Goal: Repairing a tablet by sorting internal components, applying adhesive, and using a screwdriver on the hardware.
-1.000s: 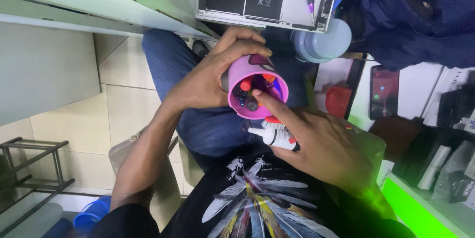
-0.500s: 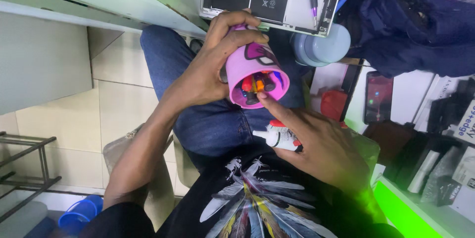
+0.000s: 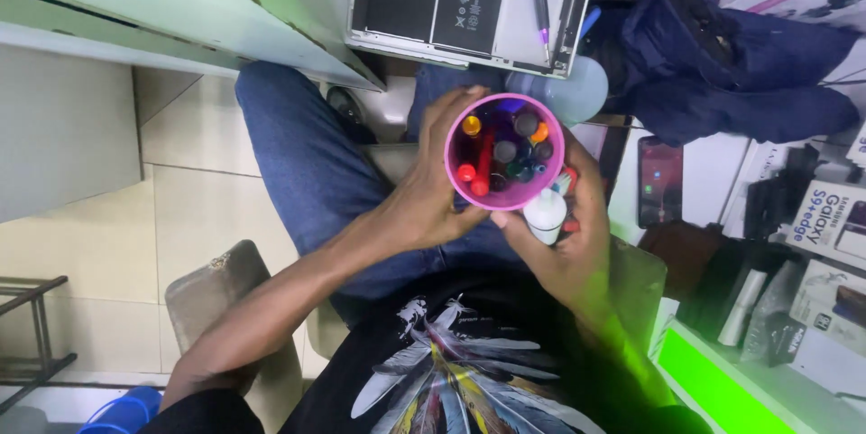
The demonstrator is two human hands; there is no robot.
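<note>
1. The left hand (image 3: 424, 204) wraps the side of a pink plastic cup (image 3: 504, 152), held over the lap below the desk (image 3: 225, 10) edge; this looks like sorting through its tools.
2. The right hand (image 3: 573, 249) grips a small white squeeze bottle (image 3: 545, 215) just under the cup's rim.
3. Inside stand slim round-capped tools (image 3: 483, 163), red, orange and grey.
4. Picking one would need a freed finger pinch.
</note>
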